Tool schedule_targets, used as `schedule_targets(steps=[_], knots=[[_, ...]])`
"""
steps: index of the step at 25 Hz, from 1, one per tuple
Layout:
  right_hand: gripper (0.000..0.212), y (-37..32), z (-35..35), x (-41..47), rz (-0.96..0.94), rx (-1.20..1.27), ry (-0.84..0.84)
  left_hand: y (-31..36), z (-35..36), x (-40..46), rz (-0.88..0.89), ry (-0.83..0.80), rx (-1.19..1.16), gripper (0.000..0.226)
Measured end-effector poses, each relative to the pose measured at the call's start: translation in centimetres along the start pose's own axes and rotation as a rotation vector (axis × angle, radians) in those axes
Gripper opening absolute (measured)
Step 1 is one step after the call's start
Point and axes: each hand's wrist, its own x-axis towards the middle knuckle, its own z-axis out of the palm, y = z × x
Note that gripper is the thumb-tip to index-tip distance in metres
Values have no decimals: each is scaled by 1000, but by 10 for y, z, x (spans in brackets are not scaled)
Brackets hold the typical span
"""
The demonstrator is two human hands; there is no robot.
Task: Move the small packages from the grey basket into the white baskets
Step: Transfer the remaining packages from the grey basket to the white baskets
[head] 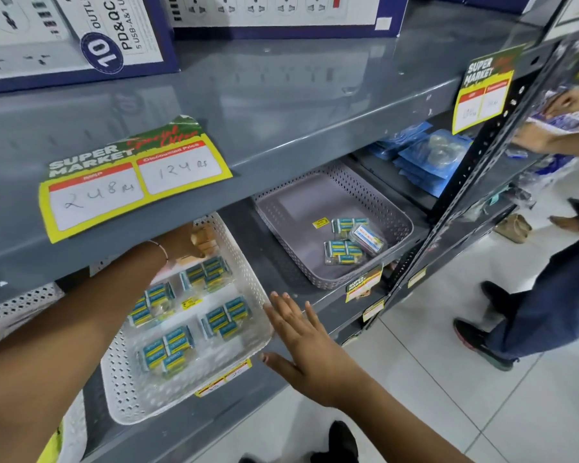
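Note:
A white perforated basket (248,279) sits on the lower shelf with several blue-and-yellow small packages (226,317) laid out in it. My left hand (194,243) reaches under the upper shelf to the basket's back. Its fingers curl just above one package (208,269), and the shelf edge partly hides the hand, so any grip is unclear. My right hand (301,339) is flat with fingers spread, touching the basket's right rim and holding nothing. The grey basket (391,222) stands to the right with a few packages (343,252) in its front corner.
A second white basket (20,305) shows at the far left. The grey upper shelf (281,105) overhangs both baskets and carries yellow price tags (131,182). Blue blister packs (428,158) lie behind the grey basket. Another person's legs (532,312) stand on the right.

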Motion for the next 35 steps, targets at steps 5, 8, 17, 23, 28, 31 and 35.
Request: schedule_targets(steps=[5, 8, 17, 23, 28, 31, 35], knots=[[44, 63, -65, 15, 80, 30, 419, 68, 13, -46, 150, 355, -55, 54], [33, 118, -118, 37, 347, 60, 400, 133, 46, -73, 370, 311, -190, 62], [37, 184, -155, 86, 468, -192, -155, 180, 117, -92, 507, 354, 81, 65], [47, 191, -146, 90, 540, -119, -110, 185, 118, -98, 461, 339, 41, 67], [44, 147, -160, 109, 426, -191, -11, 165, 112, -121, 371, 385, 14, 69], [57, 86, -145, 137, 232, -169, 20, 121, 110, -155, 231, 459, -54, 68], [56, -13, -92, 178, -23, -79, -52, 32, 123, -217, 3, 534, -77, 66]])
